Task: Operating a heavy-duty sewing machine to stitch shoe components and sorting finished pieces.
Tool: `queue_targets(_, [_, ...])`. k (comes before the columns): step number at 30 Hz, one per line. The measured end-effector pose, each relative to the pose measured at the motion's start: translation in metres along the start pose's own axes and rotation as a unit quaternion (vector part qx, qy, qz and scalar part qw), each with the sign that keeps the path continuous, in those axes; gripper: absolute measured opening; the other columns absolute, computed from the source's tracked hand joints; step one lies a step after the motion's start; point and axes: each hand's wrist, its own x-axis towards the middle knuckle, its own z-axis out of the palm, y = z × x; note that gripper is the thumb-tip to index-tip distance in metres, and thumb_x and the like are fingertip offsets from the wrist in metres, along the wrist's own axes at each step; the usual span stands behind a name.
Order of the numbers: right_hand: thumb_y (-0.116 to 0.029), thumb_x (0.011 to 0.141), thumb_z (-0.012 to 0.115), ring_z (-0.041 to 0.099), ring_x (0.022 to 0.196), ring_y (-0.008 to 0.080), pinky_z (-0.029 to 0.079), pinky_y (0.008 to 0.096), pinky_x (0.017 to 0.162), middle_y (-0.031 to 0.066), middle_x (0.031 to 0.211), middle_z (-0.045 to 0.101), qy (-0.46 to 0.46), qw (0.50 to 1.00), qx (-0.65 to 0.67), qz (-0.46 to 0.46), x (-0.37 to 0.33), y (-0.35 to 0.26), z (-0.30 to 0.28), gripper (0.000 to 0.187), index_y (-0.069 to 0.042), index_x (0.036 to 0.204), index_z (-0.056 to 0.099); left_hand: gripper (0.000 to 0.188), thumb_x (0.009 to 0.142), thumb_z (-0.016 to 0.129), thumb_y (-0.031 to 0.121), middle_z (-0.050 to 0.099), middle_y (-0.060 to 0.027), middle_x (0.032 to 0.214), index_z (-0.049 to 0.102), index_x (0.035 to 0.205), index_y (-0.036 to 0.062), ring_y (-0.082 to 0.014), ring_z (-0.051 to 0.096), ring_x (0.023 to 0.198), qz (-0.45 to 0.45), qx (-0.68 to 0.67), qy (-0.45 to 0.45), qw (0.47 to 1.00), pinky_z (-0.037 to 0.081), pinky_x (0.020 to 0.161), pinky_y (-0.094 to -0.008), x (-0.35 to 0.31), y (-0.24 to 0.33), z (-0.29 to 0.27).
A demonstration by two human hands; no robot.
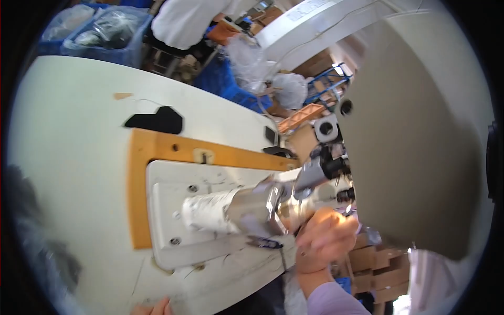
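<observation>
A sewing machine stands on the table, with its large grey-beige body (pixel 415 136) at the right and a shiny metal arm (pixel 254 210) ending in a white-wrapped part (pixel 207 212). My right hand (pixel 325 236) is at the machine's working end, fingers curled together and slightly blurred; what they hold, if anything, is hidden. Only the fingertips of my left hand (pixel 152 307) show at the lower edge, a little apart, by the table's near edge. Small thread snips (pixel 265 242) lie beside the metal arm. A flat black piece (pixel 157 121) rests farther back.
A white base plate (pixel 168 210) sits within a yellow-orange board (pixel 139 194) on the white table (pixel 79 157). Blue crates (pixel 113 42) with plastic bags stand beyond the far edge. A person in white (pixel 184 21) is at the back. Cardboard boxes (pixel 378 270) are stacked lower right.
</observation>
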Motion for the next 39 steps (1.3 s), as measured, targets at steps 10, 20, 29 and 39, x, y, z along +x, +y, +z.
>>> queue_targets(10, [0.007, 0.081, 0.063, 0.060, 0.057, 0.0101, 0.045, 0.0193, 0.048, 0.0083, 0.074, 0.064, 0.046, 0.978, -0.174, 0.107, 0.008, 0.003, -0.010, 0.011, 0.003, 0.091, 0.065, 0.006, 0.078, 0.067, -0.003, 0.051, -0.0081, 0.063, 0.068, 0.084, -0.0017, -0.0147, 0.051, 0.051, -0.003, -0.115, 0.052, 0.992, 0.038, 0.045, -0.0272, 0.005, 0.001, 0.014])
queue_targets(20, [0.005, 0.082, 0.065, 0.063, 0.064, 0.0097, 0.047, 0.0182, 0.053, 0.0072, 0.086, 0.063, 0.100, 0.980, -0.148, 0.083, 0.008, 0.017, 0.000, 0.014, 0.000, 0.095, 0.066, 0.014, 0.078, 0.068, -0.001, 0.053, -0.0070, 0.069, 0.067, 0.091, 0.0005, -0.0181, 0.054, 0.056, 0.249, -0.056, 0.069, 0.964, 0.042, 0.049, -0.0288, 0.056, 0.083, 0.008])
queue_targets(29, [0.005, 0.081, 0.066, 0.062, 0.062, 0.0089, 0.050, 0.0190, 0.053, 0.0065, 0.088, 0.061, 0.109, 0.977, -0.172, 0.067, 0.005, 0.022, 0.003, 0.016, -0.002, 0.096, 0.066, 0.018, 0.085, 0.063, 0.005, 0.052, -0.0068, 0.075, 0.064, 0.103, 0.0034, -0.0167, 0.053, 0.059, 0.275, -0.056, 0.096, 0.955, 0.044, 0.052, -0.0285, 0.123, 0.123, 0.036])
queue_targets(39, [0.001, 0.079, 0.070, 0.047, 0.057, 0.0047, 0.040, 0.0183, 0.052, 0.0018, 0.083, 0.059, 0.116, 0.970, -0.181, 0.113, 0.013, 0.013, 0.005, 0.017, -0.005, 0.095, 0.070, 0.020, 0.080, 0.065, 0.005, 0.050, -0.0046, 0.072, 0.065, 0.100, 0.0046, -0.0153, 0.050, 0.055, 0.228, -0.018, 0.096, 0.969, 0.043, 0.053, -0.0278, 0.137, 0.128, 0.047])
